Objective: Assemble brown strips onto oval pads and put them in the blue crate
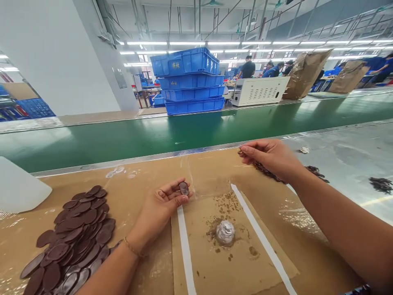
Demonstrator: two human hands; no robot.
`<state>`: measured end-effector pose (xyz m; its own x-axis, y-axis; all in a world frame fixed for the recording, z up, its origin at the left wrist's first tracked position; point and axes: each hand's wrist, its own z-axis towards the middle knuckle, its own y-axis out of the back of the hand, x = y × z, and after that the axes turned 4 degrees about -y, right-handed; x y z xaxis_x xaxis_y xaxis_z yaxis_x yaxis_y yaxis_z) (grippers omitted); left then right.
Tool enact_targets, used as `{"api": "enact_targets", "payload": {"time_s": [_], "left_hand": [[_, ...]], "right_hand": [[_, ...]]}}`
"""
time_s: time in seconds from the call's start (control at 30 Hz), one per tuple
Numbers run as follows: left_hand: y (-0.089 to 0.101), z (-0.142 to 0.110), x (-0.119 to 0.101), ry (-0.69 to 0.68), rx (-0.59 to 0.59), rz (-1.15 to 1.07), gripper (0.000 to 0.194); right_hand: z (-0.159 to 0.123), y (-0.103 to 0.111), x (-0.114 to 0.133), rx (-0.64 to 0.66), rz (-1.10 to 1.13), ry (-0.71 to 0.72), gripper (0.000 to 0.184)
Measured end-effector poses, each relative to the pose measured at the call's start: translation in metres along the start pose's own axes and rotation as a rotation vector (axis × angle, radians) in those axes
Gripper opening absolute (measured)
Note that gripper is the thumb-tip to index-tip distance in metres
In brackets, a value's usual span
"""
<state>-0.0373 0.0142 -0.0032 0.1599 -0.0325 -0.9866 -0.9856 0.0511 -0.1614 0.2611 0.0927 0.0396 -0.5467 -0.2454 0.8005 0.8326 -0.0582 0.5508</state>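
My left hand [168,200] is closed on a small dark oval piece [184,188], pinched between thumb and fingers above the cardboard sheet. My right hand [265,157] is raised farther back, its thumb and fingertips pressed together; a tiny bit shows at the tips, too small to name. Below and behind that hand lies a heap of small dark bits [270,172], partly hidden by it. Between my forearms, a lumpy silvery mound [225,232] sits on the cardboard sheet [208,266], with brown wet-looking spots around it.
A pile of flat brown ovals [76,229] lies at the left, near a white container [18,188]. More dark bits [380,184] lie on the right. Beyond the table runs a green conveyor belt [138,137], with stacked blue crates [193,92] behind it. Several people work in the background.
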Motion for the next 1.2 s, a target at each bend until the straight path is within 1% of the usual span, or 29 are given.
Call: {"api": "enact_targets", "payload": {"time_s": [0.07,0.1,0.13,0.2,0.23,0.3,0.43,0.53,0.63,0.73,0.83,1.0,1.2], "left_hand": [[0.0,0.0,0.0,0.005,0.002,0.004,0.053],[0.0,0.0,0.0,0.013,0.003,0.009,0.053],[0.001,-0.001,0.0,0.024,0.003,0.018,0.053],[0.002,0.0,0.0,0.052,-0.004,0.044,0.053],[0.003,0.0,0.0,0.065,-0.005,0.062,0.053],[0.006,0.002,0.0,0.077,-0.003,0.096,0.053],[0.01,0.005,0.002,0.024,0.001,0.147,0.053],[0.011,0.007,0.005,-0.01,0.014,0.186,0.05],[0.012,0.007,0.007,0.006,0.032,0.221,0.047],[0.013,0.007,0.008,0.042,0.02,0.225,0.052],[0.013,0.008,0.007,0.052,0.004,0.217,0.056],[0.013,0.008,0.007,0.057,-0.013,0.242,0.055],[0.015,0.008,0.01,0.029,0.012,0.288,0.054]], "right_hand": [[-0.007,-0.01,0.023,0.071,0.157,0.079,0.04],[-0.012,-0.015,0.033,0.131,0.239,0.114,0.046],[-0.017,-0.02,0.04,0.196,0.304,0.134,0.047],[-0.028,-0.026,0.048,0.316,0.36,0.13,0.038],[-0.034,-0.027,0.049,0.358,0.352,0.117,0.031],[-0.042,-0.027,0.047,0.426,0.311,0.12,0.024],[-0.054,-0.02,0.042,0.566,0.174,0.206,0.016],[-0.061,-0.019,0.045,0.648,0.077,0.231,0.012],[-0.067,-0.023,0.049,0.687,0.026,0.24,0.013],[-0.07,-0.027,0.051,0.694,-0.008,0.217,0.014],[-0.069,-0.03,0.052,0.713,-0.021,0.207,0.012],[-0.067,-0.029,0.05,0.756,-0.012,0.221,0.012],[-0.069,-0.03,0.049,0.758,-0.011,0.219,0.01]]}}
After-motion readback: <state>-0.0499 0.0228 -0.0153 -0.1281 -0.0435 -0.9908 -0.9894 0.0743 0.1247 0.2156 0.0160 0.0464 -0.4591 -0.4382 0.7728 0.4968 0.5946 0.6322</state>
